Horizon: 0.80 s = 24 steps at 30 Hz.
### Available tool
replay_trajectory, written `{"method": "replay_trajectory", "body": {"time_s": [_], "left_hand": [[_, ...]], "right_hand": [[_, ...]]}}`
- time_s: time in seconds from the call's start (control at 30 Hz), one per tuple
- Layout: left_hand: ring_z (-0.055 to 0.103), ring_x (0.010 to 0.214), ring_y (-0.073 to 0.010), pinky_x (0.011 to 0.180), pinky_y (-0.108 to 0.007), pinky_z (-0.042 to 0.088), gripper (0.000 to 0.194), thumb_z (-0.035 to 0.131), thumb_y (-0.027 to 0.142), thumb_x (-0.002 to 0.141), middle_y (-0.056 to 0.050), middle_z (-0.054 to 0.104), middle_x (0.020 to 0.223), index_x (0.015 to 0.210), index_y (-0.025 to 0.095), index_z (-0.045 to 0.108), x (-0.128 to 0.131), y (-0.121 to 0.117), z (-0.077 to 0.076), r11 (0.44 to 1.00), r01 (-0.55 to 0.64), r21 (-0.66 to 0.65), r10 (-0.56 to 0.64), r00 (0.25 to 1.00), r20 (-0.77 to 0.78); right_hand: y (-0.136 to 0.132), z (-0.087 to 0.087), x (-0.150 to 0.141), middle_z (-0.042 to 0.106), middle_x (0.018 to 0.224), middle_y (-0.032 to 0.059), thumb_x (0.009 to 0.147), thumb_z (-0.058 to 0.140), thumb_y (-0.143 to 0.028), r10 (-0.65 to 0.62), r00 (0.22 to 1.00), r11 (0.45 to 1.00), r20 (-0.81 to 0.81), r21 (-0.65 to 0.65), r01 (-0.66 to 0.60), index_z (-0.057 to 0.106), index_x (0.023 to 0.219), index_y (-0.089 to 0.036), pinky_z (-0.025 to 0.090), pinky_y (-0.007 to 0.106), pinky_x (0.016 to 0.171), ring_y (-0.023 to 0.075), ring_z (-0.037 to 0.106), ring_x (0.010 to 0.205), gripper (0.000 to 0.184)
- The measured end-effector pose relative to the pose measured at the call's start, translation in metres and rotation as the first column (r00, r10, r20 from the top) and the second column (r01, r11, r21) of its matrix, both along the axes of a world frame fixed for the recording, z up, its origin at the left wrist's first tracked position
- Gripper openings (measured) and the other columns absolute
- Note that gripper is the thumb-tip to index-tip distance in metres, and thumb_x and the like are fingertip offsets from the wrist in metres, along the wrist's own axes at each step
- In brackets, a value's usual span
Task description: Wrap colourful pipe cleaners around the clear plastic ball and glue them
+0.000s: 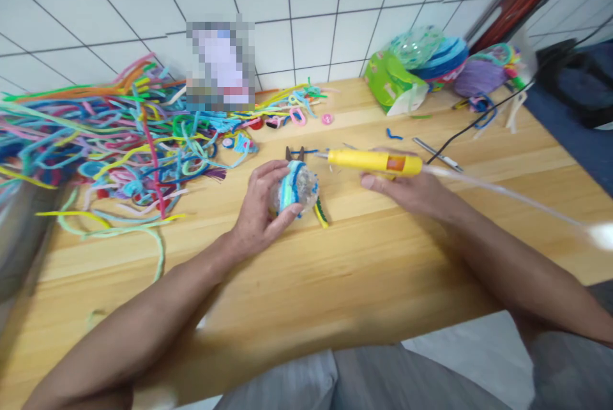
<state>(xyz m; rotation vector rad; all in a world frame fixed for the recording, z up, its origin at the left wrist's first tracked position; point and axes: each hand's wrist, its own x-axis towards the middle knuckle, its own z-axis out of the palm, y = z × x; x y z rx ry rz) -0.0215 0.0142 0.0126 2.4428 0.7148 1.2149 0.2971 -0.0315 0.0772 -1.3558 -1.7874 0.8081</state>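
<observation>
My left hand (261, 209) is wrapped round a clear plastic ball (308, 184) banded with blue and pale green pipe cleaner. In my right hand (407, 193) is a yellow hot glue gun (368, 161), its nozzle pointing left toward the ball but apart from it. A long clear glue stick (502, 193) runs out of the gun's back end. Just behind the ball are the dark jaws of pliers (295, 154), whose handles (320, 212) show in part on the near side. A short blue pipe cleaner piece (305, 151) lies by the jaws.
A large tangle of coloured pipe cleaners (124, 135) covers the left back of the wooden table (268, 308). At the back right stand a green tissue pack (393, 81) and purple yarn (479, 75). A pen-like tool (438, 154) lies near the black cord (479, 121).
</observation>
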Motion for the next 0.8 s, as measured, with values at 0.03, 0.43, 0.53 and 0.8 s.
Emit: {"method": "replay_trajectory", "body": {"time_s": [0.03, 0.43, 0.53, 0.8], "left_hand": [[0.06, 0.143, -0.0306, 0.119, -0.055, 0.056, 0.058, 0.069, 0.047, 0.108, -0.016, 0.06, 0.151, 0.158, 0.028, 0.046, 0.0, 0.0, 0.0, 1.0, 0.0, -0.002, 0.0, 1.0, 0.003], [0.061, 0.142, -0.0316, 0.119, -0.054, 0.056, 0.061, 0.075, 0.037, 0.104, -0.015, 0.061, 0.151, 0.157, 0.026, 0.049, 0.002, 0.001, -0.003, 1.0, 0.007, 0.005, -0.007, 0.999, 0.043], [0.061, 0.142, -0.0319, 0.12, -0.054, 0.055, 0.06, 0.075, 0.036, 0.104, -0.015, 0.061, 0.15, 0.157, 0.027, 0.049, 0.002, 0.001, -0.003, 1.0, 0.005, -0.004, -0.004, 0.999, 0.048], [0.062, 0.14, -0.0329, 0.117, -0.056, 0.057, 0.06, 0.074, 0.038, 0.104, -0.014, 0.061, 0.15, 0.157, 0.028, 0.049, 0.001, 0.001, -0.003, 1.0, 0.0, 0.003, 0.0, 0.999, 0.038]], "right_hand": [[0.003, 0.006, 0.01, 0.065, 0.079, 0.0001, 0.093, 0.08, -0.06, -0.065, 0.998, 0.998, -0.026, -0.01, 0.065, 0.067, 0.088, -0.025, 0.046, 0.032, 0.063, 0.018, 0.057, 0.07, 0.038], [-0.019, 0.001, 0.146, 0.061, 0.069, -0.0003, 0.099, 0.074, -0.025, -0.723, 0.558, 0.578, 0.408, -0.086, 0.811, 0.065, 0.076, -0.02, 0.041, 0.035, 0.069, 0.0148, 0.055, 0.066, 0.025], [-0.019, -0.013, 0.158, 0.059, 0.069, 0.0008, 0.1, 0.072, -0.029, -0.742, 0.511, 0.531, 0.434, -0.084, 0.843, 0.061, 0.072, -0.02, 0.041, 0.037, 0.071, 0.0142, 0.053, 0.066, 0.031], [-0.018, -0.033, 0.175, 0.072, 0.081, 0.008, 0.094, 0.077, -0.036, -0.714, 0.515, 0.607, 0.475, 0.052, 0.793, 0.072, 0.093, -0.016, 0.044, 0.037, 0.071, 0.0176, 0.06, 0.071, 0.021]]}}
